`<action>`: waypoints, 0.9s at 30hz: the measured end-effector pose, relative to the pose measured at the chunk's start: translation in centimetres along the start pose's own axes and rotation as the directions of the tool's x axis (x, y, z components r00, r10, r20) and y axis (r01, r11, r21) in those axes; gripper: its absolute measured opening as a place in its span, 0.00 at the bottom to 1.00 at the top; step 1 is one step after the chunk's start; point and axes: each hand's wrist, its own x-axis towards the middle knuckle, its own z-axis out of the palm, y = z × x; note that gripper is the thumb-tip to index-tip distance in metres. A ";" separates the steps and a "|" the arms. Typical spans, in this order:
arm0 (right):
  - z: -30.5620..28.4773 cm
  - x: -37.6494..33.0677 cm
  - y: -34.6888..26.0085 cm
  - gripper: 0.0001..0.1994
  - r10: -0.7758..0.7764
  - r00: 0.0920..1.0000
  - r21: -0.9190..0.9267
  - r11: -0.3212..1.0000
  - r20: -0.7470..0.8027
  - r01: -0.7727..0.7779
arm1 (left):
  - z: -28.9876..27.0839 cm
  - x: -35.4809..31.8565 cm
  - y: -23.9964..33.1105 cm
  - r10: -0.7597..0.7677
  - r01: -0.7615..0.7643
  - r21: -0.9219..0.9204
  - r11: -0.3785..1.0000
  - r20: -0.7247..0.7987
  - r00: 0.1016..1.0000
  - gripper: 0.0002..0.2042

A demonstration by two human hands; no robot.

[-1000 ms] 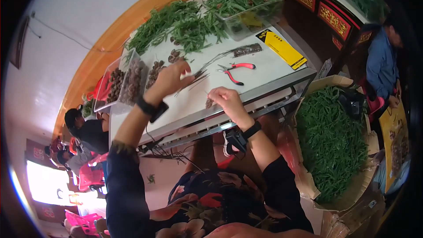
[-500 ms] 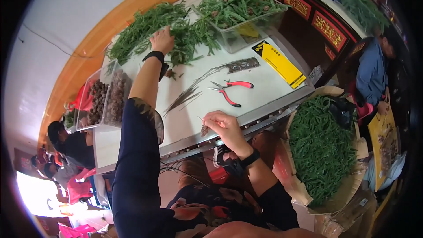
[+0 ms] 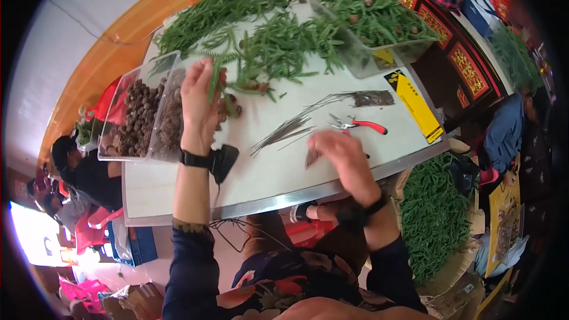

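Observation:
My left hand [image 3: 198,98] is raised beside the clear bin of pine cones, its fingers closed on a green needle sprig [image 3: 215,77]. Over the near right part of the table is my right hand [image 3: 347,157], smeared by motion, with a small brown pine cone [image 3: 311,157] in its fingers. Just beyond it lie red-handled pliers [image 3: 367,125], partly covered by that hand. Thin dark wires [image 3: 284,130] are spread loosely between my hands, reaching a wrapped bundle of wire [image 3: 373,99]. Loose green sprigs [image 3: 278,44] are heaped on the far side of the table.
The clear divided bin [image 3: 168,92] of pine cones sits at the table's left edge. A clear tub [image 3: 379,62] of sprigs and cones stands far right, near a yellow-and-black card [image 3: 418,106]. A cardboard box [image 3: 474,222] of greenery is at right; a co-worker's blue sleeve [image 3: 504,130] is beyond.
My left hand has come back from the far sprig heap toward the bin, now with a sprig. My right hand has lifted and moved right and away from me with the cone. The view has shifted.

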 end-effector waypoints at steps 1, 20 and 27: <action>0.9 2.0 -0.9 0.11 -0.037 0.999 -0.014 0.999 0.008 0.037 | -1.1 -1.1 0.4 -0.088 0.089 -0.081 0.993 0.016 0.996 0.04; 4.8 11.6 2.4 0.09 -0.099 0.969 0.022 0.995 0.226 0.097 | -3.8 -5.7 -2.6 -0.224 0.297 -0.288 0.910 0.259 0.940 0.06; 4.1 11.5 1.8 0.07 -0.226 0.958 0.048 0.974 0.178 0.221 | -3.7 -6.2 -2.6 -0.288 0.270 0.105 0.957 0.252 0.924 0.11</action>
